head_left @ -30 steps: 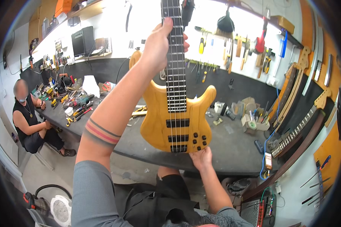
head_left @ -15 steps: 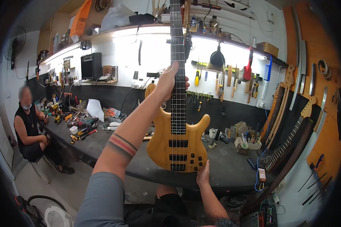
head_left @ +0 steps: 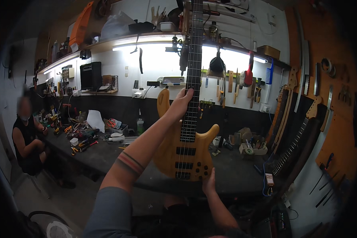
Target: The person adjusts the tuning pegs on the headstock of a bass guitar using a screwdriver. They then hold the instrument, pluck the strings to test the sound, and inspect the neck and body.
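An electric bass guitar [head_left: 204, 148] with a pale wooden body, dark pickups and black knobs is held up in front of me, its long dark neck pointing upward and leaning slightly right. My left hand [head_left: 181, 104] is closed around the lower neck, just above the body, with the thumb by the fretboard. At the body's lower right edge, my right hand [head_left: 209, 184] supports the bass, thumb on the near side and its other fingers mostly hidden behind. The bass's body is above the front part of the dark workbench [head_left: 234, 174].
Tools and clutter [head_left: 83, 139] cover the left bench. A seated person [head_left: 25, 137] is at far left. A box of small tools [head_left: 254, 147] sits at right, beside guitar necks [head_left: 297, 142] leaning upright. Hand tools hang below the lit shelf [head_left: 242, 56].
The bass's neck has tipped a little to the right, and my left hand sits lower in view. Both hands keep their hold. The picture has become darker.
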Demonstrator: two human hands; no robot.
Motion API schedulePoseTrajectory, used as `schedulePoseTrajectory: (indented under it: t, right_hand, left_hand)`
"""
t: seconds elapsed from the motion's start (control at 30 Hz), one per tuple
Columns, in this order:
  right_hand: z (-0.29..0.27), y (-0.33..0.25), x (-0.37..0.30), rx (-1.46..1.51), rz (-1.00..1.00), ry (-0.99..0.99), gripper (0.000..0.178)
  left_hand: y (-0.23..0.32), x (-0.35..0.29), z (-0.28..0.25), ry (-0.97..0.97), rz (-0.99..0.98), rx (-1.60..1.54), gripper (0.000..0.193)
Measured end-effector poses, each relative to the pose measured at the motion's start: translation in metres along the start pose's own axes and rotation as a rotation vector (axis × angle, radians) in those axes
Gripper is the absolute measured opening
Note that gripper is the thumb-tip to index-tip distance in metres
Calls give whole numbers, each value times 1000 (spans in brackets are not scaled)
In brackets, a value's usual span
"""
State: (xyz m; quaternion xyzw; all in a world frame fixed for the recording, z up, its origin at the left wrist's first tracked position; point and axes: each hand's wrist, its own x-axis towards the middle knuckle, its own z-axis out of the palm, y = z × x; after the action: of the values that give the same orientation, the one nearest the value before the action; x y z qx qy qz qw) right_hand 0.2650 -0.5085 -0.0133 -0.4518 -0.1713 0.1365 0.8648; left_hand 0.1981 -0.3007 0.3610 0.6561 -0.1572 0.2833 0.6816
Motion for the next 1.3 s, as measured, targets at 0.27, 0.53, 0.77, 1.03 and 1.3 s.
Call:
schedulePoseTrajectory:
  t: [0.27, 0.53, 0.77, 1.03, 1.3]
  right_hand:
    - [-17, 2, 14, 117, 88, 22, 74]
    - [-25, 5, 19, 131, 101, 53, 73]
    - [-10, -1, 11, 90, 104, 47, 72]
    - [-12, 2, 16, 96, 116, 89, 72]
    - [-16, 4, 18, 117, 72, 90, 62]
  left_hand:
    - [-10, -2, 4, -66, 25, 22, 43]
    - [-10, -4, 5, -109, -6, 56, 49]
    - [-5, -15, -1, -45, 29, 78, 41]
    - [-35, -33, 0, -40, 153, 203, 59]
    - [-44, -33, -3, -13, 191, 256, 64]
